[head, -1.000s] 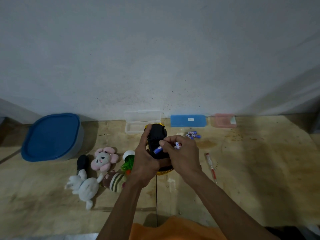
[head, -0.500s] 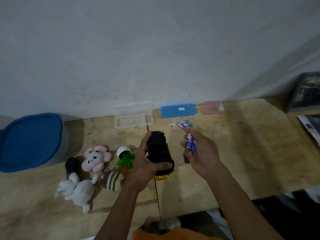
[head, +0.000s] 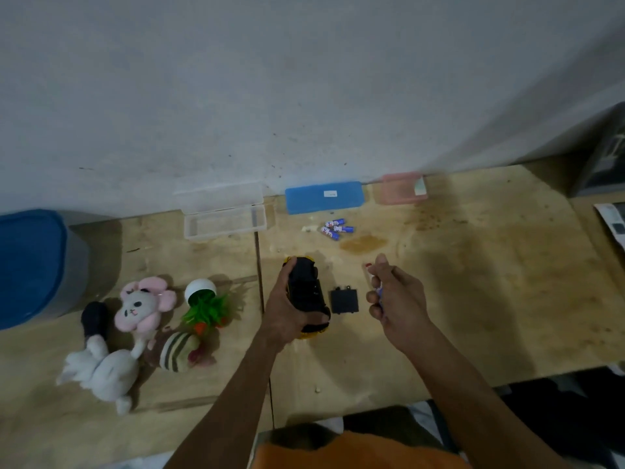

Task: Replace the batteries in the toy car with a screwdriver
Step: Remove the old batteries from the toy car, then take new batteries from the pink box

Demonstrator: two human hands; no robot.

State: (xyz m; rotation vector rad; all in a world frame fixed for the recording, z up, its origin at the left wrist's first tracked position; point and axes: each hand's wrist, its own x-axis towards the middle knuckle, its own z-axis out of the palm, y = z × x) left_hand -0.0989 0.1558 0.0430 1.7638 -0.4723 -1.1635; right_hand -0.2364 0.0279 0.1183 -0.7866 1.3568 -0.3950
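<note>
The left hand (head: 287,309) grips the toy car (head: 306,296) with its fingers curled round the body, holding it upside down just above the worktop (head: 473,299); the black underside faces up and a yellow edge shows at both ends. Just right of the car, a black battery cover (head: 344,300) lies flat on the worktop, between the two hands. The right hand (head: 395,299) hovers right of the cover, its fingers curled round blue and white batteries (head: 379,292) that peep out between them; how many it holds I cannot tell. At the tip of that hand a small red and white end of the screwdriver (head: 368,266) shows on the worktop, the rest hidden by the hand. Farther back, near the wall, three loose spare batteries (head: 335,229) lie in a small heap, well apart from the hands. Behind them stands a blue case (head: 324,197), with a pink box (head: 402,188) to its right and an open clear box (head: 225,220) to its left. At the far left is a tub with a blue lid (head: 28,262). Left of the car lie a pink plush (head: 142,304), a white plush (head: 101,370), a striped plush (head: 176,352) and a tipped green plant in a white pot (head: 203,299)
</note>
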